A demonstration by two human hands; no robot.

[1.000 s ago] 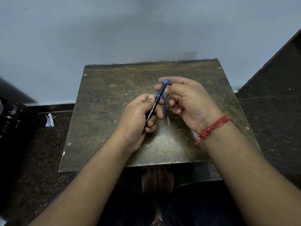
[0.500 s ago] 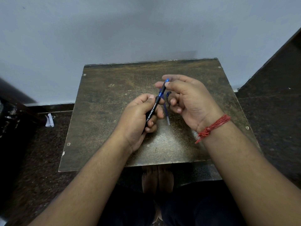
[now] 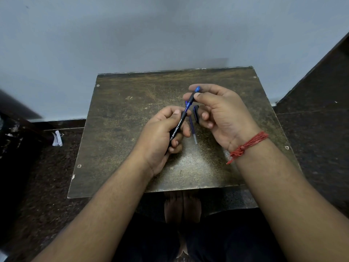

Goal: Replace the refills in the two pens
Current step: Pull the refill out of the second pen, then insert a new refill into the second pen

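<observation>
My left hand [image 3: 162, 133] grips the black barrel [image 3: 176, 127] of a pen with white lettering, held slanted above the brown table [image 3: 117, 125]. My right hand [image 3: 222, 114] pinches the pen's front grip section [image 3: 192, 98] between thumb and forefinger, with the blue tip poking out at the top. A stretch of blue refill shows between the barrel and the grip section. A loose blue refill [image 3: 193, 129] lies on the table below the pen. Under my right fingers sits a dark blue pen cap [image 3: 196, 114], partly hidden.
The small worn table stands against a pale wall, its far edge at the wall. Dark speckled floor lies on both sides, with a scrap of white paper [image 3: 57, 138] on the left. A red thread is tied round my right wrist [image 3: 247, 144].
My right hand has drawn the grip section up and away from the barrel, so more blue refill shows between them. My left hand has stayed in place.
</observation>
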